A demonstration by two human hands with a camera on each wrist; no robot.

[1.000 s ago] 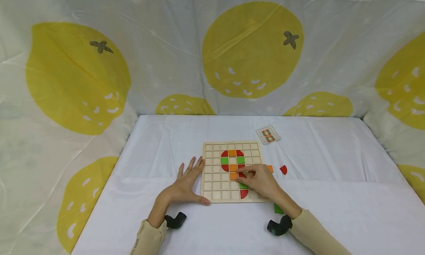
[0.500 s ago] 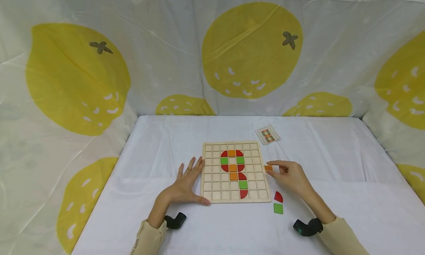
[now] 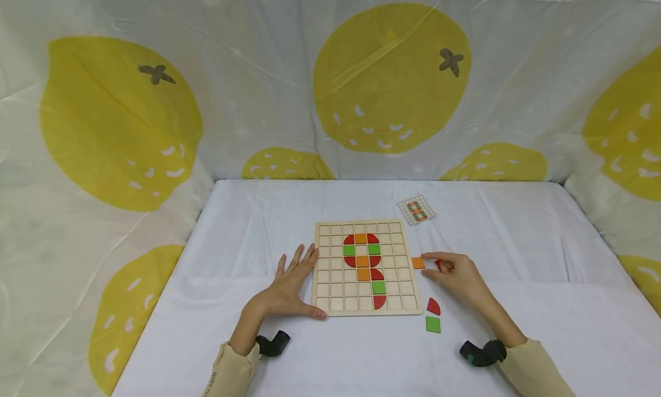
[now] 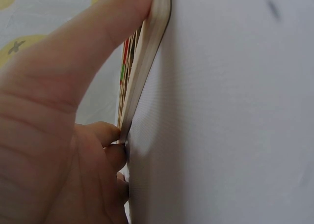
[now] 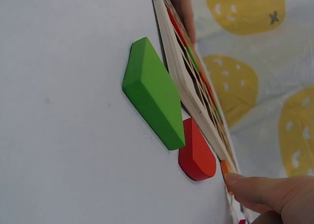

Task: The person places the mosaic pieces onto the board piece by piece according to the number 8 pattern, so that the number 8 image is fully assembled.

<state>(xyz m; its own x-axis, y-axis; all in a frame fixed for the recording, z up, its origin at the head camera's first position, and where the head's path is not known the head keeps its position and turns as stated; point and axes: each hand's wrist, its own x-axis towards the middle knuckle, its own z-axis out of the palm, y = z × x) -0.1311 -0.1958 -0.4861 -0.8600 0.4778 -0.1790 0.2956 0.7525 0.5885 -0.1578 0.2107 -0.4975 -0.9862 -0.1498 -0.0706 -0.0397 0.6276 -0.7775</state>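
A square wooden grid board (image 3: 333,291) lies on the white cloth, with orange, green and red tiles set in its middle cells. My left hand (image 3: 289,288) is spread along the board's left side. Its fingertips rest at the upper left edge and its thumb (image 4: 98,42) lies at the near corner. Just off the board's right side is an orange square tile (image 3: 418,263), flat on the cloth. The thumb and index finger of my right hand (image 3: 457,273) pinch it at its right-hand corners; in the right wrist view the thumb (image 5: 235,182) meets the tile's edge.
A red quarter-round tile (image 3: 434,306) and a green square tile (image 3: 433,325) lie near the board's lower right corner. Another red piece (image 3: 438,264) is partly hidden by my right fingers. Behind the board lies a small pattern card (image 3: 416,210).
My right hand has left the board's middle and moved right to the orange tile, drawing back slightly over the last half second. The left hand and board have stayed put.
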